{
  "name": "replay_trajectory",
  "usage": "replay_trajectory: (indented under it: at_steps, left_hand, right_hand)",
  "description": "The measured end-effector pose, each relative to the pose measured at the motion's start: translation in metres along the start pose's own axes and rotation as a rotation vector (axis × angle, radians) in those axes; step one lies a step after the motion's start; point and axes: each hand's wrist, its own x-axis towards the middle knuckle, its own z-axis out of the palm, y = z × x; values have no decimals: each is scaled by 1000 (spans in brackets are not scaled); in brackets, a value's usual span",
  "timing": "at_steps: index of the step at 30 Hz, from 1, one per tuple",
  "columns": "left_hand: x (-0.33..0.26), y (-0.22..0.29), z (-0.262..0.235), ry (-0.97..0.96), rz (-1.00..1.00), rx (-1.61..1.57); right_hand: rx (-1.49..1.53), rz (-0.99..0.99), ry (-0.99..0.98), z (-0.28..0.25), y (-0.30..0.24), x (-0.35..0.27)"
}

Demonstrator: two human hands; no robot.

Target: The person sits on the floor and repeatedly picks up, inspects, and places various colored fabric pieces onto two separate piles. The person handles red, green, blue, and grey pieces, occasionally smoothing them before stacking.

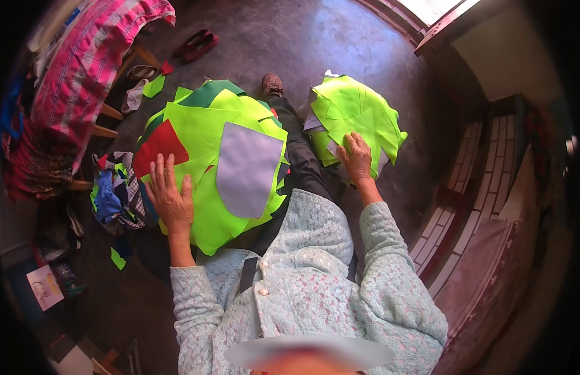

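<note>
A big heap of cut fabric pieces (202, 140), mostly bright yellow-green, lies over my left leg side. A grey shield-shaped piece (250, 169) rests on its top, and a red piece (160, 149) shows at its left. My left hand (170, 192) lies on the heap's near left part, fingers stretched and holding nothing. Right of my outstretched leg stands a smaller pile of yellow-green fabric (355, 103) with grey pieces at its side. On its near edge rests my right hand (357, 156), fingers bent over the fabric; whether they grip a piece I cannot tell.
Pink checked cloth (84, 69) drapes over wooden furniture at the far left. Below it sits a bundle of mixed scraps (117, 190). Dark red shoes (196, 46) and a green scrap (154, 86) lie on the floor. A slatted bench (477, 187) stands at the right.
</note>
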Motion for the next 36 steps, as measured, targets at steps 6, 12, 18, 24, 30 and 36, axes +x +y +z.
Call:
replay_trajectory:
  at_steps: [6, 12, 18, 24, 30, 36]
  left_hand:
    - [1, 0, 1, 2, -1, -17]
    - [1, -2, 2, 7, -5, -12]
    - [-1, -2, 0, -4, -20, 13]
    - [0, 4, -4, 7, -36, -34]
    - [-1, 4, -5, 37, -36, -47]
    - [-3, 2, -5, 62, -55, -58]
  right_hand:
    - [-77, -80, 90, 13, 11, 3]
    - [27, -52, 162, 11, 10, 7]
    - [293, 429, 149, -17, 9, 24]
    - [771, 291, 232, -69, -27, 72]
    - [1291, 62, 7, -124, -163, 118]
    - [1879, 92, -221, -145, -277, 147]
